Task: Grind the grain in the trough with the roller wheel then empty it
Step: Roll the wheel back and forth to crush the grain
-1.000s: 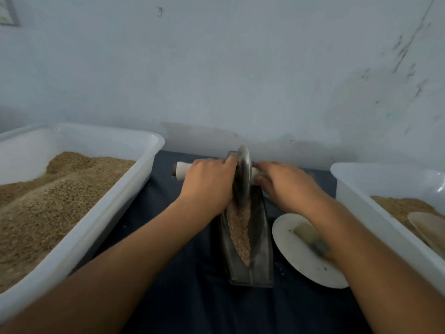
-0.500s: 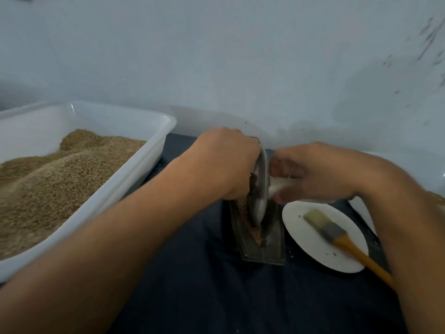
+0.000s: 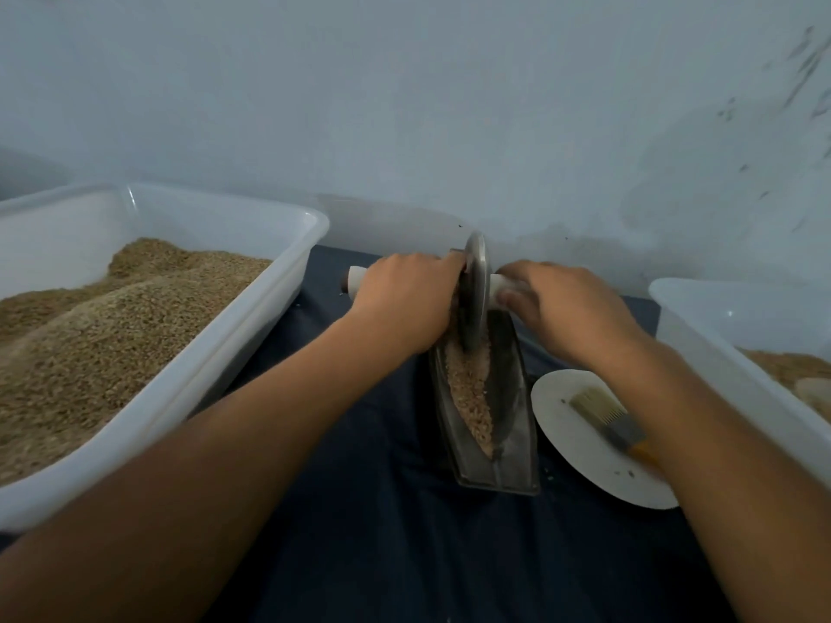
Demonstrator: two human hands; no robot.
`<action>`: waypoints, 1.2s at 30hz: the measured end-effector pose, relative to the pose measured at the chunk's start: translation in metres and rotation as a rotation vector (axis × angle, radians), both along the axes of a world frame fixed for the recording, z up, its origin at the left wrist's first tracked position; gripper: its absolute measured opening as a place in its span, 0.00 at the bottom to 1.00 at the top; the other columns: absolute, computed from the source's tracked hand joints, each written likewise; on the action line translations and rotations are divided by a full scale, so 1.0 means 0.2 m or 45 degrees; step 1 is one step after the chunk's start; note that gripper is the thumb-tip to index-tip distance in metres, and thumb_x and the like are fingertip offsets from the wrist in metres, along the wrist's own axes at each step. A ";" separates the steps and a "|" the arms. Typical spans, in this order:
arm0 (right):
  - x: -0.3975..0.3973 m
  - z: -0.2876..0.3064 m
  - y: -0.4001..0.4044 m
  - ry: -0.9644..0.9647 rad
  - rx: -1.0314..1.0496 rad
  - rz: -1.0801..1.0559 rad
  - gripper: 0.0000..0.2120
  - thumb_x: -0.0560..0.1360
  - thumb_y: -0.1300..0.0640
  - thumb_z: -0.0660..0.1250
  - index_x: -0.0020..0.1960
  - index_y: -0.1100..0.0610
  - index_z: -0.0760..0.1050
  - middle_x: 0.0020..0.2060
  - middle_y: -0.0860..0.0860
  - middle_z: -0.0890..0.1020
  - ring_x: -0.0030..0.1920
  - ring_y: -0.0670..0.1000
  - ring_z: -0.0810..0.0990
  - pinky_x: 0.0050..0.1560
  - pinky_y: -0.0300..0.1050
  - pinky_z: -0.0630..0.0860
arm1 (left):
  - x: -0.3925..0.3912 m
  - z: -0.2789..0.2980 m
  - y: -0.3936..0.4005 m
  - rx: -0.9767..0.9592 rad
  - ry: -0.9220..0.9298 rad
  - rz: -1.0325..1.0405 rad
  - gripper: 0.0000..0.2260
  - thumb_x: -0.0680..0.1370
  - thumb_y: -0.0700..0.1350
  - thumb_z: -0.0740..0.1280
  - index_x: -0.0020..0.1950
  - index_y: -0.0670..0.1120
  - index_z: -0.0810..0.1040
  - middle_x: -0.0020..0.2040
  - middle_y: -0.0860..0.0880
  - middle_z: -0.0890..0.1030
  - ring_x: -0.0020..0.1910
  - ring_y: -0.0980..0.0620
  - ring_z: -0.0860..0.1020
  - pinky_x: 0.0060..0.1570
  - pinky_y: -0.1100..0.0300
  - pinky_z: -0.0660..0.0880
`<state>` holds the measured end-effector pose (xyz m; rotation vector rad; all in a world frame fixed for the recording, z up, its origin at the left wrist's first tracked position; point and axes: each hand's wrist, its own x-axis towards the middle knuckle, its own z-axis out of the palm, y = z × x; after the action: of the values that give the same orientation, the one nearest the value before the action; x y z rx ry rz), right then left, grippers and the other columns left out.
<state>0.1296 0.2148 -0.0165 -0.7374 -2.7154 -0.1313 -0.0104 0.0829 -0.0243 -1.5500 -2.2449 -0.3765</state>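
Observation:
A narrow metal trough (image 3: pixel 517 442) lies on the dark cloth, pointing away from me, with brown grain (image 3: pixel 470 393) along its groove. A metal roller wheel (image 3: pixel 475 290) stands upright at the trough's far end, on a white axle handle (image 3: pixel 357 281) that sticks out on both sides. My left hand (image 3: pixel 404 299) grips the left part of the handle. My right hand (image 3: pixel 562 303) grips the right part, fingers curled round it next to the wheel.
A large white tub (image 3: pixel 252 317) heaped with grain stands at the left. Another white tub (image 3: pixel 701 335) with some grain is at the right edge. Between it and the trough lies a white plate (image 3: pixel 580 447) with a brush (image 3: pixel 607 415). A pale wall rises close behind.
The wheel has rolled from the near end of the trough back to the far end, both hands going with it. More of the grain shows in the groove.

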 end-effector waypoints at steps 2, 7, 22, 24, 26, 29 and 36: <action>-0.01 -0.02 0.01 0.060 0.022 0.005 0.17 0.82 0.42 0.58 0.67 0.46 0.73 0.57 0.52 0.82 0.55 0.58 0.80 0.49 0.55 0.78 | -0.02 -0.03 0.02 0.056 0.012 -0.023 0.13 0.79 0.43 0.61 0.64 0.50 0.69 0.49 0.48 0.80 0.44 0.43 0.79 0.38 0.54 0.67; 0.01 0.01 0.02 0.013 -0.107 0.021 0.15 0.80 0.42 0.62 0.64 0.45 0.75 0.55 0.50 0.83 0.53 0.55 0.80 0.51 0.54 0.78 | 0.00 0.00 0.01 0.012 -0.038 -0.009 0.09 0.78 0.45 0.61 0.58 0.49 0.70 0.41 0.49 0.76 0.38 0.45 0.73 0.36 0.53 0.67; 0.17 0.29 -0.21 -0.499 -0.266 0.129 0.19 0.66 0.36 0.75 0.46 0.34 0.66 0.42 0.36 0.75 0.42 0.38 0.74 0.35 0.38 0.68 | 0.20 0.26 -0.20 -0.302 0.109 -0.122 0.14 0.71 0.52 0.69 0.35 0.52 0.63 0.36 0.53 0.70 0.38 0.48 0.72 0.39 0.55 0.72; 0.16 0.26 -0.18 -0.481 -0.280 0.095 0.18 0.66 0.37 0.75 0.48 0.35 0.69 0.44 0.36 0.76 0.43 0.39 0.75 0.37 0.40 0.70 | 0.18 0.24 -0.18 -0.302 0.074 -0.130 0.11 0.72 0.51 0.68 0.39 0.52 0.65 0.38 0.53 0.70 0.39 0.48 0.72 0.41 0.53 0.74; 0.13 0.22 -0.13 -0.415 -0.258 0.072 0.15 0.69 0.38 0.73 0.50 0.38 0.70 0.48 0.39 0.79 0.46 0.45 0.77 0.41 0.44 0.74 | 0.15 0.19 -0.13 -0.247 0.053 -0.110 0.08 0.73 0.48 0.67 0.44 0.51 0.67 0.36 0.53 0.67 0.36 0.49 0.69 0.37 0.53 0.70; 0.06 0.11 -0.06 -0.276 -0.191 0.020 0.12 0.76 0.39 0.65 0.54 0.44 0.75 0.53 0.48 0.81 0.51 0.53 0.79 0.49 0.51 0.78 | 0.11 0.10 -0.05 -0.109 0.020 -0.023 0.06 0.76 0.44 0.64 0.52 0.50 0.70 0.34 0.53 0.65 0.34 0.49 0.67 0.36 0.53 0.63; -0.02 -0.03 -0.01 -0.023 0.087 0.015 0.19 0.83 0.46 0.56 0.71 0.49 0.69 0.62 0.54 0.80 0.59 0.60 0.78 0.53 0.53 0.75 | -0.01 -0.06 0.04 0.147 -0.022 -0.020 0.06 0.78 0.42 0.60 0.55 0.49 0.69 0.42 0.48 0.79 0.36 0.45 0.74 0.36 0.54 0.63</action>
<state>0.1261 0.2137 -0.0225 -0.7038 -2.7170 -0.2283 -0.0116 0.0906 -0.0361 -1.5113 -2.1839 -0.5161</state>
